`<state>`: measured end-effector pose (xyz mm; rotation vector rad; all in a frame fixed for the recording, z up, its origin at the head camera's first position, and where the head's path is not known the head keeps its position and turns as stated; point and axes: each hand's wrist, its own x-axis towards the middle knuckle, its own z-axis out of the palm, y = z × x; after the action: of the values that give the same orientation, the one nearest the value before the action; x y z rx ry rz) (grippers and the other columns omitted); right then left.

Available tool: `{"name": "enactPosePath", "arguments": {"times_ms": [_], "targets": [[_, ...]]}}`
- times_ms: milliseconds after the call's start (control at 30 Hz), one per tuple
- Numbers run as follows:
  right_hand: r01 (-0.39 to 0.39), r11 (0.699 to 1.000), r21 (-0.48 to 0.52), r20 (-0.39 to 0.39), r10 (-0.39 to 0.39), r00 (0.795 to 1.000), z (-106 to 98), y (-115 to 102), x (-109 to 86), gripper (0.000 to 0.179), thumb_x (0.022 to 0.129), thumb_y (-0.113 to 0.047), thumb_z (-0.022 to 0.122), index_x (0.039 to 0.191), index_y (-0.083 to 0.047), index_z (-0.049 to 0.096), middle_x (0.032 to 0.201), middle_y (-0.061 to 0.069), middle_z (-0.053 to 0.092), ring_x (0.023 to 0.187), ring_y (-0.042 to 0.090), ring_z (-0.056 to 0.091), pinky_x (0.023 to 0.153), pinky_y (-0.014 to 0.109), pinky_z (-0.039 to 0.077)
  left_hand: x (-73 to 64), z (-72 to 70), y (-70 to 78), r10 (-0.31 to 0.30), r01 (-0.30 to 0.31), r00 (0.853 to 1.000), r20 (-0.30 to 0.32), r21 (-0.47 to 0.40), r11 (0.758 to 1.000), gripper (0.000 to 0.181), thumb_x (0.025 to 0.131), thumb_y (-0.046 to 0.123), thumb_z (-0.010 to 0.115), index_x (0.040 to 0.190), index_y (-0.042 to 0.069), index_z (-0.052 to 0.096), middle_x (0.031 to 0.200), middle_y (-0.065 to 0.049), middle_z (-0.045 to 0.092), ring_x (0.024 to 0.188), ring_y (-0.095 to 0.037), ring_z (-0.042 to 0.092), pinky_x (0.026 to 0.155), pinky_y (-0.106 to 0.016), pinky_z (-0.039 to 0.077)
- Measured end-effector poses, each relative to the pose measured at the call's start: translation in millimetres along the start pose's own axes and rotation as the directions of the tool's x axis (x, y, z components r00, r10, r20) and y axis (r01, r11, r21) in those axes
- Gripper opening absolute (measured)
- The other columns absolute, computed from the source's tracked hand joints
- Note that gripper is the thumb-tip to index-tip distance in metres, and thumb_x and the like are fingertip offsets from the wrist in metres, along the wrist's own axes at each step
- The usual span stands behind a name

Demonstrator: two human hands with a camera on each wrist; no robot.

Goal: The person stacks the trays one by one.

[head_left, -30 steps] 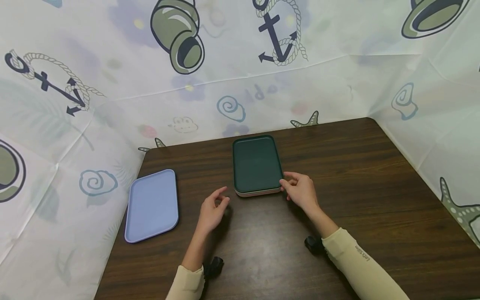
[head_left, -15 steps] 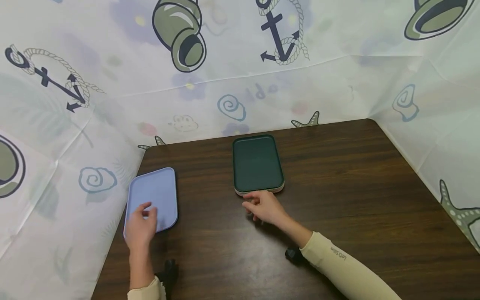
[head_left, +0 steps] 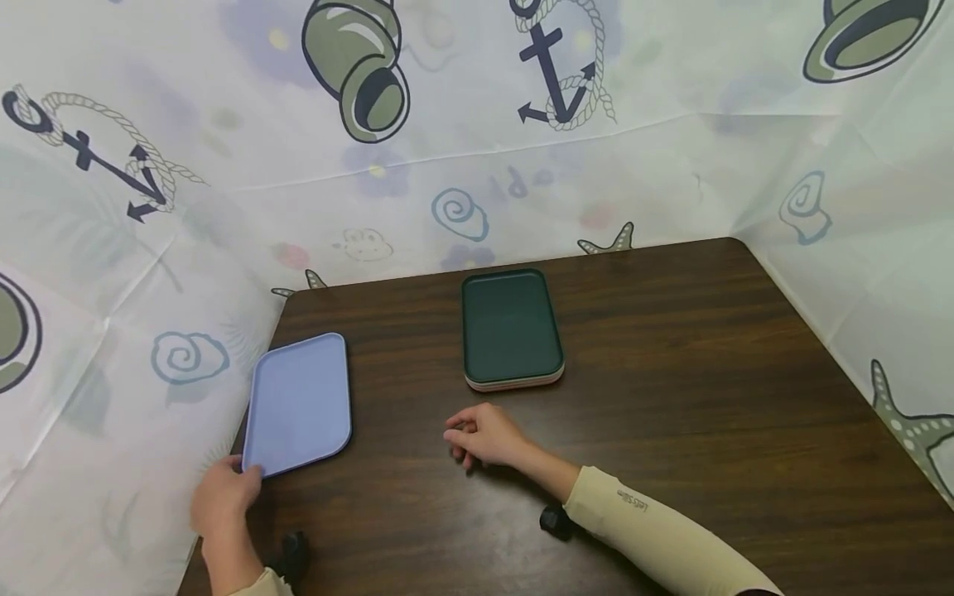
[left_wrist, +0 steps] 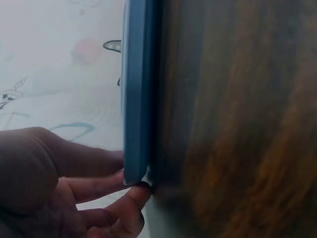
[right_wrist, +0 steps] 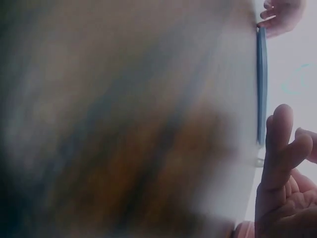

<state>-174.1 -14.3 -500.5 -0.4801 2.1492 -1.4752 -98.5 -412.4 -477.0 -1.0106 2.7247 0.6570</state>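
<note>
A light blue-purple rectangular tray point(head_left: 298, 406) with a raised rim lies at the table's left side. My left hand point(head_left: 224, 501) holds it by its near left corner. In the left wrist view the tray's edge point(left_wrist: 137, 99) stands between that hand's thumb and fingers, with one fingertip point(left_wrist: 139, 193) right under the corner. My right hand point(head_left: 484, 434) is over the middle of the table, fingers loosely bent with nothing in them. Beyond it sits a stack of trays, a dark green tray point(head_left: 513, 327) on top and a paler rim point(head_left: 514, 384) showing below.
The dark wood-grain table point(head_left: 671, 372) meets a patterned white cloth point(head_left: 656, 165) at the back and sides. A black wrist camera point(head_left: 555, 523) hangs under the right wrist, and another black camera point(head_left: 296, 556) is at the left one.
My left hand has moved left from the table's middle, across the blue-purple tray, to its near corner. My right hand has left the stack's right edge and come left and nearer.
</note>
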Motion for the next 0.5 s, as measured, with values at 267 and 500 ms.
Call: {"name": "enactPosePath", "arguments": {"times_ms": [267, 500], "targets": [[-0.064, 0.997, 0.038, 0.045, 0.063, 0.997, 10.1, -3.1, 5.1, 0.034, 0.097, -0.027, 0.063, 0.123, -0.006, 0.066, 0.072, 0.003, 0.071, 0.055, 0.018, 0.067, 0.04, 0.025, 0.044, 1.1, 8.2, -1.4, 0.108, -0.1, 0.993, 0.049, -0.149, 0.984, 0.055, 0.092, 0.019, 0.046, 0.135, -0.014, 0.04, 0.11, -0.038, 0.056, 0.097, -0.052, 0.055, 0.079, -0.055, 0.046], [-0.085, 0.99, 0.11, 0.091, 0.075, 0.993, 20.0, -5.4, 12.3, 0.041, 0.098, -0.027, 0.061, 0.131, -0.004, 0.06, 0.076, 0.007, 0.072, 0.058, 0.022, 0.069, 0.041, 0.027, 0.046, -15.0, 19.2, 11.0, 0.094, 0.019, 0.973, 0.212, -0.477, 0.878, 0.051, 0.097, 0.017, 0.047, 0.138, -0.012, 0.038, 0.082, -0.003, 0.056, 0.067, -0.015, 0.051, 0.057, -0.03, 0.041]]}}
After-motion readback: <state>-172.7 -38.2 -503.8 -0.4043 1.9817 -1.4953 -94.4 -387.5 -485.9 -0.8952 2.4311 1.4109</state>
